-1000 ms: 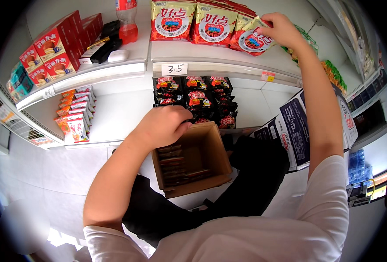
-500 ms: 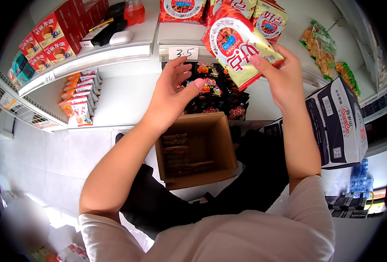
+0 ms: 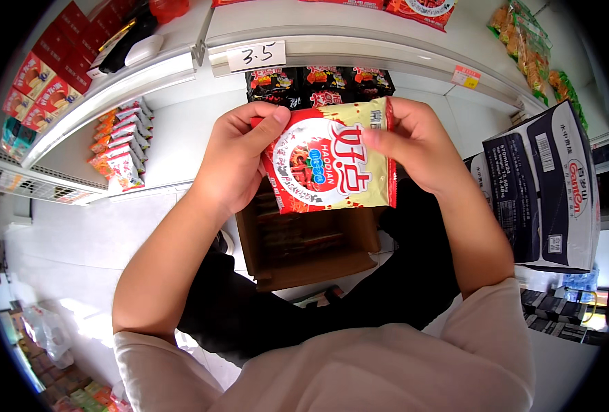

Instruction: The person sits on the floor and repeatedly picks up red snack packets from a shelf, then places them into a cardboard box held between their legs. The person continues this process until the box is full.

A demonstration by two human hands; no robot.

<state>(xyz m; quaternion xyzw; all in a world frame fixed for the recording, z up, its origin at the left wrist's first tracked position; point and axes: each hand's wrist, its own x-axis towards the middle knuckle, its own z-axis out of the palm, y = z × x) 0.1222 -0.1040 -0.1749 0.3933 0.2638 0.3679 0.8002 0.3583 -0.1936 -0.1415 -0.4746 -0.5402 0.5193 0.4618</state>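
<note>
Between both hands I hold a red and cream snack packet (image 3: 318,168), its printed front turned up toward me. The thumb and fingers of my left hand (image 3: 239,154) pinch its red end. At the cream end, my right hand (image 3: 421,147) grips with the thumb on the front and the fingers behind. Below the packet stands an open cardboard box (image 3: 270,264) between my legs, with several flat packets in it, partly hidden. Black snack packets (image 3: 266,81) stand in rows on the lower shelf just beyond my hands.
A white upper shelf edge (image 3: 332,49) with a handwritten price card (image 3: 256,56) crosses ahead. Orange and white packets (image 3: 122,147) line the lower left shelf. Red boxes (image 3: 36,89) stand at upper left. A large dark blue and white carton (image 3: 545,185) sits at my right.
The packet has come down from the upper shelf toward me and turned sideways. My left hand, open before, has taken hold of its red end. The view has shifted slightly.
</note>
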